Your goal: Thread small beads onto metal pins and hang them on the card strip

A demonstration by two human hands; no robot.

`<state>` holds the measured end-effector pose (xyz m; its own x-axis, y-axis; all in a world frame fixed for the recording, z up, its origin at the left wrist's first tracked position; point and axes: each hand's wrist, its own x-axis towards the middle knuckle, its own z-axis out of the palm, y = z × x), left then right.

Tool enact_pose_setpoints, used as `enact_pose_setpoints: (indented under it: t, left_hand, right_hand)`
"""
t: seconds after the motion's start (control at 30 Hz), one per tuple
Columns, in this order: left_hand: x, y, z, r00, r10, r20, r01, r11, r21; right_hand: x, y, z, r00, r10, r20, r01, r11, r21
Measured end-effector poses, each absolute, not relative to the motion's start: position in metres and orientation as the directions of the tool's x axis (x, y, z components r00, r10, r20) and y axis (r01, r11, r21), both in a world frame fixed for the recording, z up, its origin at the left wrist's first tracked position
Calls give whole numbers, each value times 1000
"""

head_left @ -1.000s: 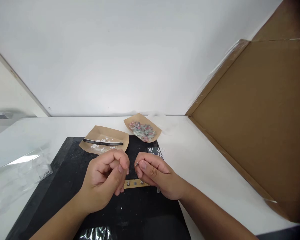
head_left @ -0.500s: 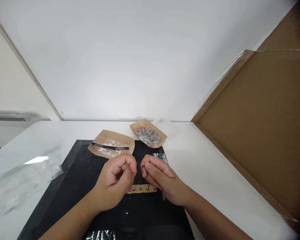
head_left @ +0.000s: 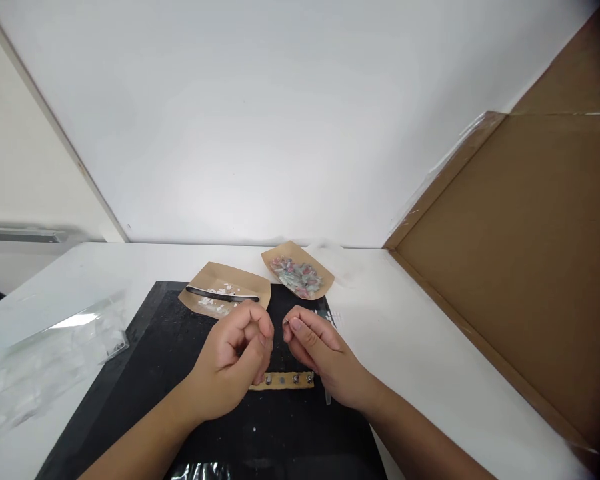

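Over the black mat [head_left: 280, 433], my left hand [head_left: 233, 363] is closed with thumb and fingertips together; anything between them is too small to make out. My right hand [head_left: 323, 353] faces it a short gap away, pinching a tiny shiny metal piece [head_left: 286, 321] between thumb and forefinger. Below and between the hands a tan strip [head_left: 289, 381] lies on the mat, bearing several small round metal pieces. My left hand covers its left end. Under my right hand, a thin clear strip [head_left: 328, 397] pokes out.
Behind my left hand, a brown paper tray [head_left: 210, 270] holds white bits and a dark curved stick [head_left: 223, 294]. Another paper tray [head_left: 325, 280] contains small wrapped pieces. Clear plastic bags [head_left: 55, 367] lie left. A cardboard panel [head_left: 520, 267] stands right. Small white labels [head_left: 334, 319] lie beyond my right hand.
The view has shifted slightly, so the trays and strip appear a little lower. Both hands keep nearly the same pose, the metal piece still in my right fingertips.
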<state>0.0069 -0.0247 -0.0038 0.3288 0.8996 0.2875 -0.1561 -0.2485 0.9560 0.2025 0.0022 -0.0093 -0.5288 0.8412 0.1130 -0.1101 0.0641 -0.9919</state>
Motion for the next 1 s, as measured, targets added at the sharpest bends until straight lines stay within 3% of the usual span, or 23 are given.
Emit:
enact_pose_setpoints:
  t: [0.73,0.83,1.0]
  left_hand:
    - [2,-20,-15,338,913,227,16,-247,969]
    - [0,-16,-11,345,893,288,95,-338,936]
    - [1,-11,0,311,793,524,216,-596,774]
  right_hand:
    - [200,5,-17,-417,895,155,-59,144,-988]
    - [200,6,-19,-403,899,170,-70,155,-985]
    - [201,5,-18,-441,879,183,-103,153,-983]
